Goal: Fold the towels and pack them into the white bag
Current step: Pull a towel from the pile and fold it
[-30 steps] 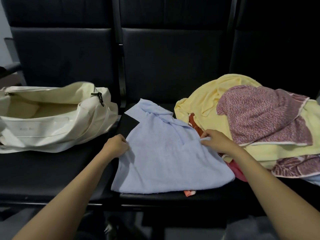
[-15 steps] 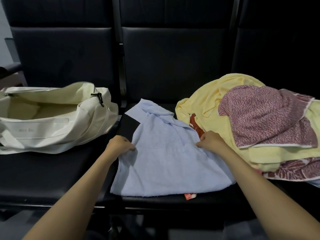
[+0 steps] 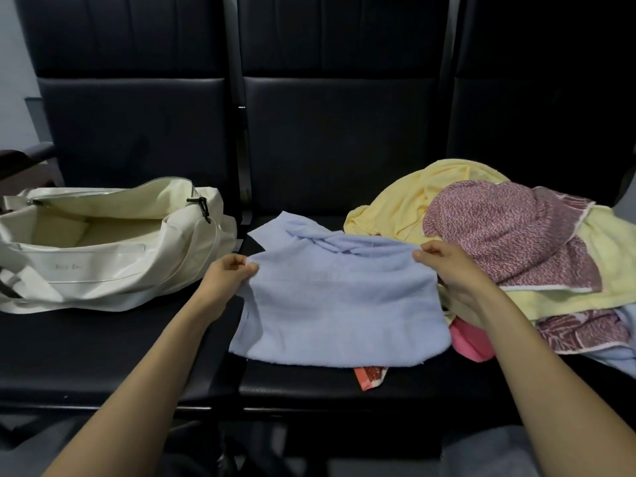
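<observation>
**Fold in progress, head view.** Three black seats [image 3: 103, 356] are serving as the work surface. The pile [image 3: 509, 232] of unfolded towels is lying on the right seat, a speckled red one over a yellow one, presumably to be within the right arm's reach. The bag [image 3: 103, 270] is sitting on the left seat with its mouth gaping upward, probably so that folded pieces can drop straight in; no towel is showing inside. The blue towel [image 3: 340, 304] is lying on the middle seat between bag and pile, its far end bunching behind a raised, taut line. The left hand [image 3: 227, 273] and right hand [image 3: 447, 270] are each pinching one end of that line between thumb and curled fingers, likely to keep the crease straight. An orange scrap [image 3: 370, 375] is poking out beneath the near hem.
</observation>
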Available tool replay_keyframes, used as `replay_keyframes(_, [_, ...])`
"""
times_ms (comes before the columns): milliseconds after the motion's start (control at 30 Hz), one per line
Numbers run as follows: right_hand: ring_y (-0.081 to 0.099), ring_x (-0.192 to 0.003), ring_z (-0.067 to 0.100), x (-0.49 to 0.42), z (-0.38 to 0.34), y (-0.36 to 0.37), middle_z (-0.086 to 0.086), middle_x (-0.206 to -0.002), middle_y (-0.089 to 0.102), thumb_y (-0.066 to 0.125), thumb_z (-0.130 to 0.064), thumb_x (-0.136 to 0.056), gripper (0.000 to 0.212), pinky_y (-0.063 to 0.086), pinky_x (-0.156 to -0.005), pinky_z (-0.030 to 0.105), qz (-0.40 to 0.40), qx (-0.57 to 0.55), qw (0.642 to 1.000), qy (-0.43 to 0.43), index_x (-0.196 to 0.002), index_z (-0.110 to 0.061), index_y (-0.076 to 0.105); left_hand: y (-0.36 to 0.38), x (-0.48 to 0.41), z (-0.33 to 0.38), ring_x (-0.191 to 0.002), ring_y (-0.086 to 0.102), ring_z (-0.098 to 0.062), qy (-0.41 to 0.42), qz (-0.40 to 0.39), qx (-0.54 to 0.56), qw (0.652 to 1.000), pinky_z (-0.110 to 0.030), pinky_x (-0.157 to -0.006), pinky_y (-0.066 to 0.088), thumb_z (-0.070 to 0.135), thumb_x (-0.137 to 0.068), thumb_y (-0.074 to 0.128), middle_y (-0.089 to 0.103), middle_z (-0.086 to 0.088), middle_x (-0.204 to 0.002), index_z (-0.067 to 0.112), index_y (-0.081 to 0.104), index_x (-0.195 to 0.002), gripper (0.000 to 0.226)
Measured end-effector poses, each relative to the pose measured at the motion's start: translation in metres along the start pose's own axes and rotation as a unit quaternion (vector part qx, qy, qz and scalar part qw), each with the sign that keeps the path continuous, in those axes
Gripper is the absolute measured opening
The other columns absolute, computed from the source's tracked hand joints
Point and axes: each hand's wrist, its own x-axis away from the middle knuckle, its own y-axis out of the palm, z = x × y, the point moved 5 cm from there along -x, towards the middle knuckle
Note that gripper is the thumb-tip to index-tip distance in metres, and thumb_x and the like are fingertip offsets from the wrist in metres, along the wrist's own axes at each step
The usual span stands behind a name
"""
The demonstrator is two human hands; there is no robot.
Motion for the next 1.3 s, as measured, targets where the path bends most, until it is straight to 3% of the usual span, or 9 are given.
replay_keyframes(100, [0.065, -0.079, 0.021, 0.003, 0.010, 0.001, 0.018, -0.100, 0.068, 0.069, -0.006, -0.085, 0.028, 0.055, -0.066, 0.026, -0.070, -0.023, 0.992, 0.099, -0.111, 0.004, 0.063, 0.006, 0.015, -0.007, -0.069, 0.061, -0.022, -0.110, -0.106, 0.035, 0.988, -0.032, -0.064, 0.052, 0.005, -0.084, 0.068, 0.067, -0.012, -0.079, 0.003, 0.068, -0.087, 0.004])
replay_keyframes(267, [0.068, -0.096, 0.032, 0.012, 0.018, -0.004, 0.017, -0.102, 0.072, 0.094, -0.048, -0.034, 0.080, 0.054, -0.088, 0.044, -0.161, 0.161, 0.955, 0.188, -0.100, -0.007, 0.073, 0.005, 0.027, -0.020, -0.090, 0.066, -0.028, -0.207, -0.171, -0.007, 0.963, -0.037, -0.080, 0.055, 0.015, -0.066, 0.079, 0.070, -0.019, -0.100, -0.006, 0.069, -0.102, 0.042])
replay_keyframes(367, [0.069, -0.095, 0.023, 0.016, -0.004, -0.007, 0.013, -0.108, 0.070, 0.083, -0.035, -0.070, 0.056, 0.057, -0.083, 0.036, -0.130, 0.144, 0.970, 0.144, -0.116, -0.008, 0.068, 0.005, 0.023, -0.010, -0.093, 0.062, -0.029, -0.188, -0.140, 0.015, 0.972, -0.038, -0.083, 0.051, 0.014, -0.077, 0.075, 0.067, -0.020, -0.102, -0.003, 0.068, -0.105, 0.033])
replay_keyframes(467, [0.066, -0.061, 0.005, 0.019, -0.030, -0.011, 0.007, -0.094, 0.066, 0.065, -0.017, -0.091, 0.030, 0.048, -0.045, 0.016, -0.073, 0.063, 0.992, 0.087, -0.120, -0.009, 0.062, 0.000, 0.016, 0.020, -0.072, 0.064, -0.019, -0.094, -0.074, 0.055, 0.991, -0.030, -0.068, 0.053, 0.008, -0.087, 0.066, 0.068, -0.011, -0.087, 0.005, 0.067, -0.098, 0.011])
replay_keyframes(667, [0.063, -0.104, 0.023, 0.014, -0.085, -0.028, 0.012, -0.119, 0.064, 0.062, -0.015, -0.093, 0.035, 0.055, -0.076, 0.025, -0.004, -0.061, 0.998, 0.004, -0.125, -0.002, 0.059, -0.012, 0.026, 0.100, -0.074, 0.069, -0.017, 0.056, -0.022, 0.127, 0.990, -0.028, -0.065, 0.054, 0.014, -0.089, 0.065, 0.072, -0.006, -0.083, 0.011, 0.069, -0.097, 0.009])
replay_keyframes(800, [0.063, -0.079, 0.013, 0.019, -0.133, -0.048, 0.004, -0.093, 0.067, 0.060, -0.014, -0.094, 0.022, 0.052, -0.058, 0.018, 0.022, -0.073, 0.995, -0.059, -0.114, -0.006, 0.064, -0.025, 0.031, 0.153, -0.068, 0.062, -0.011, 0.127, 0.017, 0.130, 0.983, -0.018, -0.061, 0.054, 0.008, -0.093, 0.059, 0.064, -0.003, -0.077, 0.012, 0.067, -0.092, 0.008])
replay_keyframes(900, [0.046, -0.060, 0.010, 0.023, -0.161, -0.061, -0.001, -0.071, 0.058, 0.059, -0.016, -0.095, 0.012, 0.038, -0.047, 0.018, 0.035, -0.070, 0.993, -0.091, -0.100, -0.013, 0.069, -0.038, 0.034, 0.178, -0.071, 0.057, -0.014, 0.159, 0.046, 0.091, 0.982, -0.024, -0.066, 0.052, 0.012, -0.091, 0.063, 0.064, -0.003, -0.081, 0.016, 0.069, -0.090, 0.008])
replay_keyframes(1100, [0.060, -0.095, 0.017, 0.030, -0.198, -0.076, -0.002, -0.098, 0.069, 0.064, -0.026, -0.092, 0.009, 0.045, -0.086, 0.032, 0.075, -0.068, 0.984, -0.147, -0.098, -0.024, 0.070, -0.059, 0.046, 0.213, -0.096, 0.062, -0.027, 0.199, 0.101, 0.034, 0.974, -0.047, -0.085, 0.054, 0.023, -0.094, 0.061, 0.066, -0.002, -0.093, 0.019, 0.067, -0.101, 0.010])
replay_keyframes(1300, [0.061, -0.088, 0.013, 0.040, -0.217, -0.080, -0.001, -0.093, 0.066, 0.060, -0.021, -0.094, 0.007, 0.048, -0.078, 0.026, 0.072, -0.142, 0.975, -0.156, -0.095, -0.019, 0.067, -0.065, 0.052, 0.236, -0.105, 0.061, -0.030, 0.217, 0.129, 0.038, 0.967, -0.046, -0.090, 0.054, 0.019, -0.088, 0.069, 0.062, -0.004, -0.102, 0.015, 0.060, -0.105, 0.020])
